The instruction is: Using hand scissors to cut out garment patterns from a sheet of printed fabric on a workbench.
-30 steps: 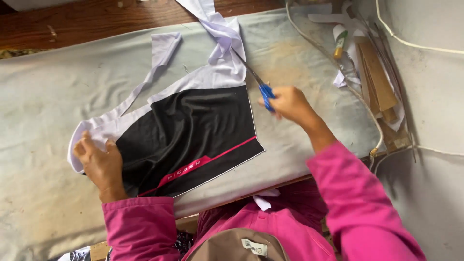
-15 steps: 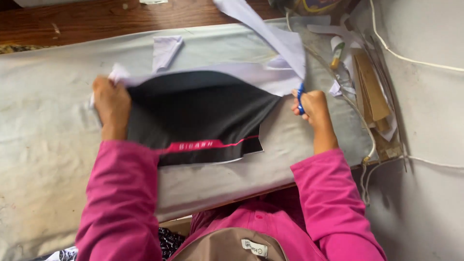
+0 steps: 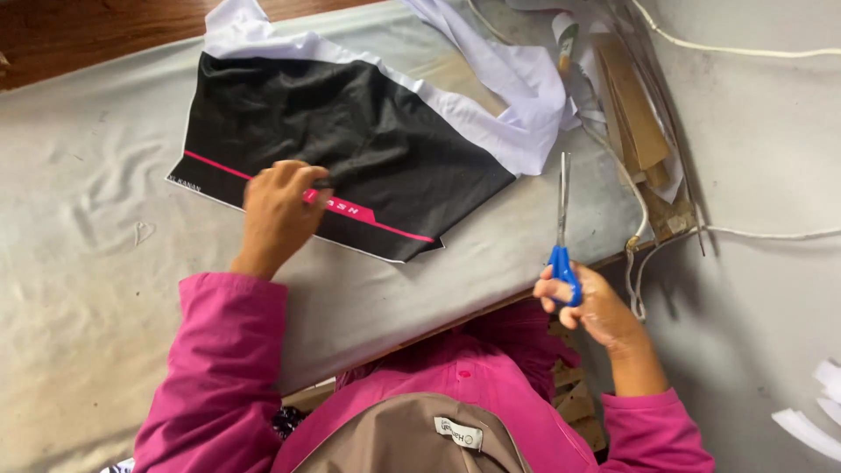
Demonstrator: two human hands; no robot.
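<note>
**Panel laid flat, scissors lifted clear**

Your left hand (image 3: 279,210) rests on the black fabric panel (image 3: 350,149), over the pink stripe (image 3: 385,223) that runs along its lower edge. The fingers are curled and pressed together, and the fingertips bear down on the cloth; whether they pinch a fold of it, you cannot tell from this angle. The panel lies spread on the grey padded table (image 3: 88,201), with its white border (image 3: 491,114) trailing up and to the right (a loose white strip curls off past the far corner). Well to the right, your right hand (image 3: 585,302) grips the blue-handled scissors (image 3: 561,236) near the table's near edge, fingers wrapped through the loops, blades closed and pointing straight up, apart from the cloth.

This reads as a pause between cuts: the cloth is being steadied and set straight. The next move, by my judgement, calls for keeping the left hand firm on the stripe and bringing the blades down to the white border, opening them only once they meet the edge.
</note>
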